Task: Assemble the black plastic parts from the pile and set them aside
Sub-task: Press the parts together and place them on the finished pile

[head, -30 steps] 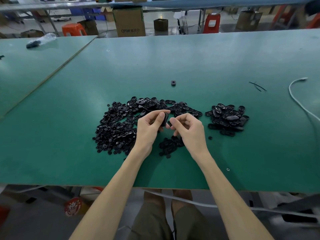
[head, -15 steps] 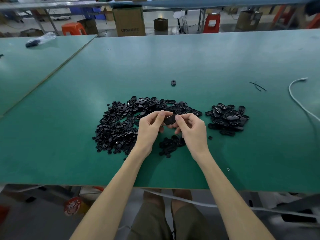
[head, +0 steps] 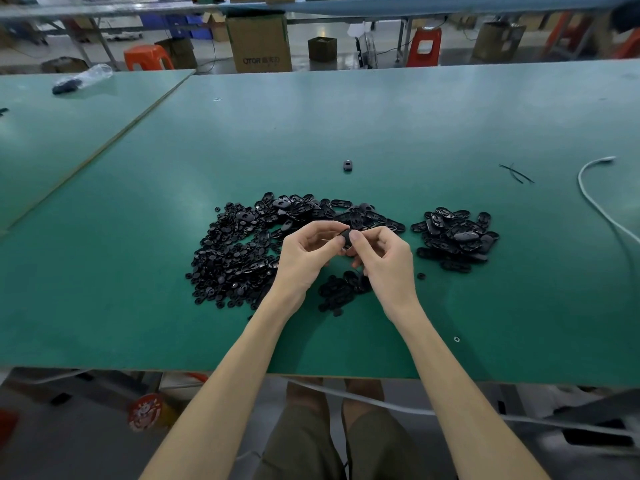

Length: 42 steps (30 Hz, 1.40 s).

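Between left grip (head: 303,258), right grip (head: 384,261): part (head: 345,234)

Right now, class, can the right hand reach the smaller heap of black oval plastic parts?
Probably yes: bare green tabletop separates the right hand from the heap, but it pinches a black part with the left hand.

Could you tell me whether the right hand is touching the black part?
Touching: the head view shows the right hand pinching the black part, opposite the left hand.

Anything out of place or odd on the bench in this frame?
One black part lies alone beyond the main pile; another stray sits beside the right-hand heap. Nothing looks spilled or damaged.
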Each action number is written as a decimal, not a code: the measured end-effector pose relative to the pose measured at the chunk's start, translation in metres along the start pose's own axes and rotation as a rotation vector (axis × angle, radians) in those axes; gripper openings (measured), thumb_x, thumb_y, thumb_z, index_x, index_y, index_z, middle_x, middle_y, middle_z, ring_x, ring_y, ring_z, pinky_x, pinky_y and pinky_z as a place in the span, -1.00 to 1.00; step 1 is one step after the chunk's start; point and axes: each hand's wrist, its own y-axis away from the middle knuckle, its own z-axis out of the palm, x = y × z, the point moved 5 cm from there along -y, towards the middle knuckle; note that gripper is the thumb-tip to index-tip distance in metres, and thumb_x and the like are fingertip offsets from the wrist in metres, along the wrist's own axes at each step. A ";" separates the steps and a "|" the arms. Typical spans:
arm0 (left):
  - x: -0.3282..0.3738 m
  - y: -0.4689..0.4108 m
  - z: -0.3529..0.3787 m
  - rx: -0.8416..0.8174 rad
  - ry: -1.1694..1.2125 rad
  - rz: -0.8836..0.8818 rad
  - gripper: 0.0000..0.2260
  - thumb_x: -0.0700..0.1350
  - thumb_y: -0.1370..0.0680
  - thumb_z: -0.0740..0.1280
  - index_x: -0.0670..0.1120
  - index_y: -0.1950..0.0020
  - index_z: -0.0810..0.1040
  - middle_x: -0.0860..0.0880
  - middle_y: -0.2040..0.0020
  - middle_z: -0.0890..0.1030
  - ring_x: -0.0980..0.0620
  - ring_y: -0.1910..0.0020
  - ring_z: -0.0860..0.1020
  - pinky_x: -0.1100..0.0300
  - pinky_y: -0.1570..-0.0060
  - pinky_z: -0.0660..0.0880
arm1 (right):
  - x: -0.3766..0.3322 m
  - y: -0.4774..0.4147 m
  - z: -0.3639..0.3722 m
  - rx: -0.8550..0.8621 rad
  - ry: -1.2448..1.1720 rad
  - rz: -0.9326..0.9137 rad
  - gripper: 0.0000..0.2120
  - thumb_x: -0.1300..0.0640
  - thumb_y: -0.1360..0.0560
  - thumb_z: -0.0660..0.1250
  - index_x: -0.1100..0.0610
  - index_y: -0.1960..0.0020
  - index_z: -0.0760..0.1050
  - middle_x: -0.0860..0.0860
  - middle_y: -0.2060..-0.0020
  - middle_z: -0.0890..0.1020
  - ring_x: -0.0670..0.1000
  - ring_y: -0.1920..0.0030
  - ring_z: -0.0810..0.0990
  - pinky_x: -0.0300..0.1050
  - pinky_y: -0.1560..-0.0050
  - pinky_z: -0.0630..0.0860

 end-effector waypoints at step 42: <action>0.005 -0.002 0.002 0.072 -0.104 0.021 -0.83 -0.31 -0.56 0.46 -0.15 -0.12 0.71 -0.03 0.00 0.76 0.04 -0.01 0.72 0.27 -0.05 0.58 | 0.002 -0.003 -0.001 0.037 0.033 -0.024 -0.94 0.13 -0.65 0.38 0.06 0.00 0.61 -0.04 0.19 0.74 -0.06 0.31 0.66 -0.16 0.31 0.53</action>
